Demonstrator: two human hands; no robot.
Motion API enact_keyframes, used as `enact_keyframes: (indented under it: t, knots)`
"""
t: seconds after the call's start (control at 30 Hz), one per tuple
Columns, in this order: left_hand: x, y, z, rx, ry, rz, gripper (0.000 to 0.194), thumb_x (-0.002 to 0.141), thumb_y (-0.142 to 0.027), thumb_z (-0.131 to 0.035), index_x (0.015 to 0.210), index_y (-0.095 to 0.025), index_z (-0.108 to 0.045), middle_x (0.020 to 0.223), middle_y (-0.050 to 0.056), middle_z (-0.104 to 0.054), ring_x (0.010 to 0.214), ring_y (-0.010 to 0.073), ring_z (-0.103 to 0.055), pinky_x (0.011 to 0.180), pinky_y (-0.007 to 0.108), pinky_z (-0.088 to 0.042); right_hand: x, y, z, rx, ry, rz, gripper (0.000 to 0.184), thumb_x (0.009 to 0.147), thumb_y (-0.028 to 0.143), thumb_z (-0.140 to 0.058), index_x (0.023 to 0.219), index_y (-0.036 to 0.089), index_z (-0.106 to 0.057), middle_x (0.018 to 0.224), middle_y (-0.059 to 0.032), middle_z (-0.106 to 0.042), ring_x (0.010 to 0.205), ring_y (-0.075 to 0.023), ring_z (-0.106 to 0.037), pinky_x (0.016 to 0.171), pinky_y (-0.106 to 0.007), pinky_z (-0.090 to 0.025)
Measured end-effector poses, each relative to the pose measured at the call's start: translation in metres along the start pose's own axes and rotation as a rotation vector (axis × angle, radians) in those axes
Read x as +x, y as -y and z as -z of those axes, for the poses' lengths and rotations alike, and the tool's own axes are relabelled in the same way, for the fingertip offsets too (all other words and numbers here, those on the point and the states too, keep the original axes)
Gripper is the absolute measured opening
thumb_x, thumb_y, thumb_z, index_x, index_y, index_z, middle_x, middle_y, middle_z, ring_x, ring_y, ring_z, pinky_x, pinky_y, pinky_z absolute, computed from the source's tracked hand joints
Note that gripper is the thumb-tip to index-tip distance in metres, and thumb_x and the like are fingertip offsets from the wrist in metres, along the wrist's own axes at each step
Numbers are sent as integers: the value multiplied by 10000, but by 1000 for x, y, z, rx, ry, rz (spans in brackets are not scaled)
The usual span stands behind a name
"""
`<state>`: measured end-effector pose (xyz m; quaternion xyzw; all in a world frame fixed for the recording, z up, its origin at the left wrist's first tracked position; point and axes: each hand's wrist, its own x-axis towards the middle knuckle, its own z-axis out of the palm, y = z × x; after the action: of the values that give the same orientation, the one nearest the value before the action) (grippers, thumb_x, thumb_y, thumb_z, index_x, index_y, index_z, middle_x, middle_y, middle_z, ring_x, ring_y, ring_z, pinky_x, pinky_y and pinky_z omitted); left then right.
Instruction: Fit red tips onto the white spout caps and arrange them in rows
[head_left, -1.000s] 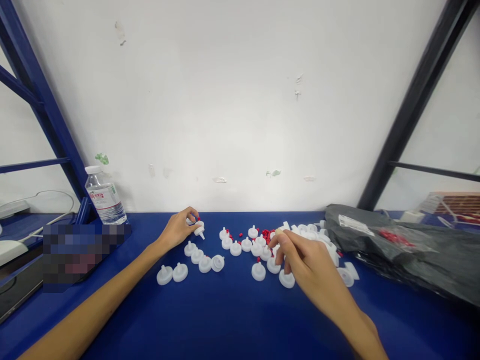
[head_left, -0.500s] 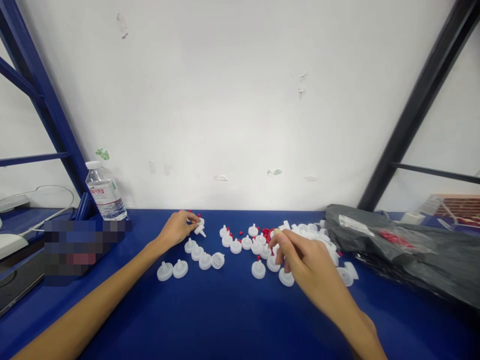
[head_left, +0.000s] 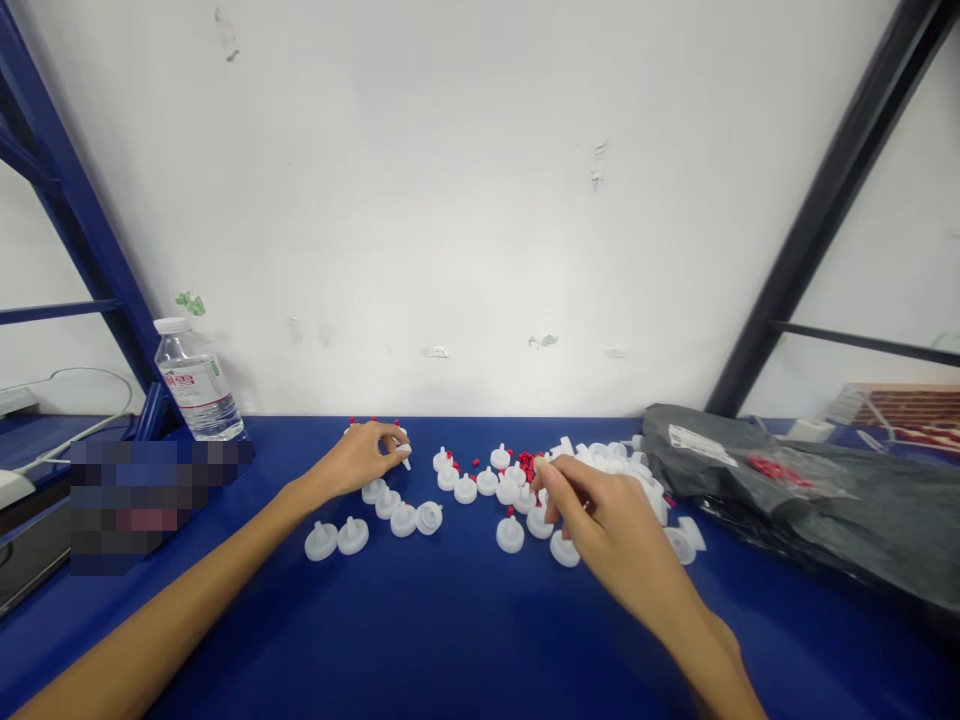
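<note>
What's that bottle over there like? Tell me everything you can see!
The bottle is see-through and looks like plastic, with a white cap on top. Its label has red and green marks. Clear liquid seems to be inside; how full is hard to tell. It stands on the blue table, near the wall, beside a blue post. Nobody is touching it.

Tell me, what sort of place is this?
Probably a workshop or similar workroom, though I cannot be sure: a blue metal frame stands at the left of a blue tabletop, where many white plastic caps and small red pieces lie spread out.
</note>
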<state>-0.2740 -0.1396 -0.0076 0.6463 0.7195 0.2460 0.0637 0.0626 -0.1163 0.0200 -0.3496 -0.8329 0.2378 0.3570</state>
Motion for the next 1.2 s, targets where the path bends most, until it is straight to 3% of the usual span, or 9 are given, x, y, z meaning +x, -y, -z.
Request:
enact_keyframes:
  t: [0.17, 0.27, 0.4, 0.5, 0.67, 0.8, 0.93, 1.2]
  knots:
    - [-1, -4, 2, 2, -66, 16, 370, 873, -450, -563, 1008, -170, -763, 868, 65, -776, 780, 240, -707, 714, 319, -517, 0, -4, -1, -48, -30, -3, 430, 1023, 508, -440, 717, 239, -578, 576, 57, -618, 470, -121, -502, 521, -265, -324]
    - [-5, -20, 9, -109, -152, 58, 362, 877, -469, -577, 992, -178, -758, 895, 72, -772, 837, 250, -707, 724, 323, -539, 1, -9, -2, -142, -116, -21, 335, 1015, 472, -477, 817, 263, -649, 645, 60, -675, 511, -129, -564, 547, -273, -348]
    - [-15, -48, 11, -369, -142, 41, 401, 893, -491, -593, 1117, -179, -710, 959, 64, -733, 680, 187, -664, 616, 303, -544, 3, -21, -3, -309, -230, -5, 168, 987, 373, -562, 964, 293, -707, 813, 36, -738, 689, -171, -663, 628, -291, -411]
    - [-26, -67, 2, -505, -81, -106, 402, 947, -441, -556, 1272, -219, -643, 998, 42, -671, 633, 131, -611, 606, 278, -530, 5, -31, -6, -442, -172, 104, 143, 982, 283, -576, 992, 274, -718, 944, -11, -734, 903, -226, -659, 719, -324, -458]
    - [-42, -84, -15, -546, 22, -276, 326, 1022, -380, -462, 1193, -275, -718, 1018, 32, -608, 682, 100, -573, 670, 262, -505, 6, -40, -15, -549, 51, 275, 182, 959, 188, -608, 1056, 268, -740, 1077, -72, -679, 1009, -265, -596, 849, -414, -486]
    - [-48, -89, -22, -600, 55, -279, 364, 1049, -369, -400, 1297, -322, -662, 1046, 34, -583, 665, 92, -554, 638, 255, -478, 4, -40, -25, -633, 137, 302, 270, 922, 153, -657, 1100, 332, -752, 1128, -81, -654, 1032, -282, -593, 832, -437, -496]
    - [-49, -90, -27, -642, 81, -288, 399, 1043, -288, -362, 1227, -310, -716, 1134, 50, -556, 640, 74, -542, 631, 258, -481, 1, -44, -31, -708, 126, 332, 326, 907, 129, -661, 1123, 355, -754, 1218, -94, -638, 1121, -315, -574, 882, -479, -495]
    - [-53, -99, -31, -660, 67, -162, 315, 930, -333, -595, 1207, -250, -719, 1233, 85, -547, 778, 118, -595, 685, 262, -558, 1, -47, -33, -686, 132, 310, 268, 891, 144, -689, 1067, 331, -768, 1191, -106, -640, 1130, -328, -568, 895, -497, -499]
